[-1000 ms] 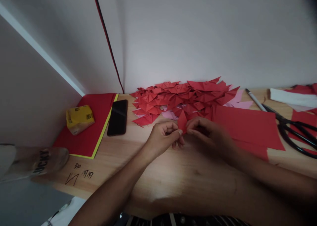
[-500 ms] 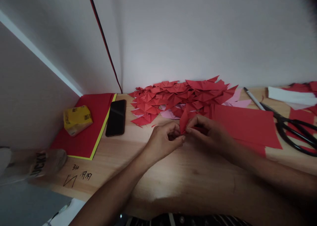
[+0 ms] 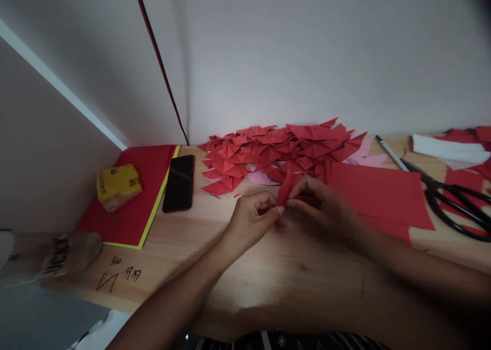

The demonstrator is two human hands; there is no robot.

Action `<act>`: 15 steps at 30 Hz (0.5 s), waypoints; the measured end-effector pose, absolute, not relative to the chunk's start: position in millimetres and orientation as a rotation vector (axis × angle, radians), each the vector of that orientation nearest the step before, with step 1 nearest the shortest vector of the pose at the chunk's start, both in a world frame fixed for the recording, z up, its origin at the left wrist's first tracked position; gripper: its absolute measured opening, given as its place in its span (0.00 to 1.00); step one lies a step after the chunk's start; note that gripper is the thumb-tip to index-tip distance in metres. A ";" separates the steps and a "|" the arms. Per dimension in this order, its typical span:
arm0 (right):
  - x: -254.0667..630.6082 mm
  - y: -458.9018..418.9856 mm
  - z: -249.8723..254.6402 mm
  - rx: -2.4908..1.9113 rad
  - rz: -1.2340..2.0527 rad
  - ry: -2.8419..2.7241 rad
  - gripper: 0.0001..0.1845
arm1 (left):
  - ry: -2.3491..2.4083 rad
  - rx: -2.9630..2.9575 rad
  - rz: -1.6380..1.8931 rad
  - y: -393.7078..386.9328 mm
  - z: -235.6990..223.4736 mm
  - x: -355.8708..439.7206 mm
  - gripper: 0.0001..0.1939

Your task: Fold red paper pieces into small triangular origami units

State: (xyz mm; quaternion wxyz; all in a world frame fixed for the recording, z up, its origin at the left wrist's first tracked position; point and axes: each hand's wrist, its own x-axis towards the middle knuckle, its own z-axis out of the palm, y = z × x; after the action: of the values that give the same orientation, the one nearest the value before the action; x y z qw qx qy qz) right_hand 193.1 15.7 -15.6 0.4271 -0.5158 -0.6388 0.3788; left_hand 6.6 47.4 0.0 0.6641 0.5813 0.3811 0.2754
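A small folded piece of red paper [image 3: 284,191] is pinched between my two hands above the wooden table, its pointed end standing up. My left hand [image 3: 256,212] grips its lower left side with thumb and fingertips. From the right, my right hand [image 3: 320,201] pinches it, and part of the paper shows under those fingers. Just behind lies a heap of folded red paper pieces [image 3: 268,148], with some pink paper [image 3: 260,178] among them. Flat red sheets [image 3: 379,194] lie beside my right hand.
Black-handled scissors [image 3: 456,196] and a pen [image 3: 389,150] lie at right, near a white folded strip [image 3: 448,149]. A phone [image 3: 179,183] rests at left beside red and yellow sheets [image 3: 126,227] bearing a yellow packet [image 3: 118,183]. A bottle [image 3: 53,255] lies at the left edge.
My left thumb and fingers have shifted slightly along the folded red paper's base. The paper now looks more bent, with a piece spreading right under my right hand.
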 end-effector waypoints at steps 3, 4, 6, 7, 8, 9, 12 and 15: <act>193.3 17.6 -16.0 -1.288 0.950 -1.531 0.11 | 0.843 1.264 0.654 49.6 -0.1 4.9 0.10; 193.3 18.2 -16.1 -1.294 0.965 -1.506 0.12 | 0.835 1.242 0.664 50.8 -0.3 4.4 0.11; 193.5 19.0 -16.3 -1.315 1.011 -1.483 0.14 | 0.820 1.204 0.674 53.1 -0.8 3.7 0.12; 193.6 19.2 -16.4 -1.323 1.034 -1.490 0.13 | 0.814 1.192 0.673 54.1 -0.9 3.4 0.12; 193.8 19.2 -16.6 -1.326 1.054 -1.503 0.13 | 0.811 1.187 0.670 54.7 -1.1 3.2 0.12; 193.9 19.2 -16.8 -1.324 1.074 -1.521 0.13 | 0.809 1.189 0.666 55.2 -1.1 3.1 0.12; 193.6 18.7 -17.8 -1.318 1.097 -1.521 0.13 | 0.800 1.210 0.660 55.1 -1.2 2.7 0.12; 192.5 18.1 -18.7 -1.322 1.056 -1.452 0.13 | 0.795 1.212 0.658 54.5 -0.9 2.6 0.12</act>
State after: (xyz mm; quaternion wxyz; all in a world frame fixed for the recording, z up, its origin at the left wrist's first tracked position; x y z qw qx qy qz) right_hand 192.5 18.1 -18.7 0.4403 -0.5322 -0.5848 0.4254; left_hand 2.6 54.5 -0.9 0.6997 0.5439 0.3569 0.2954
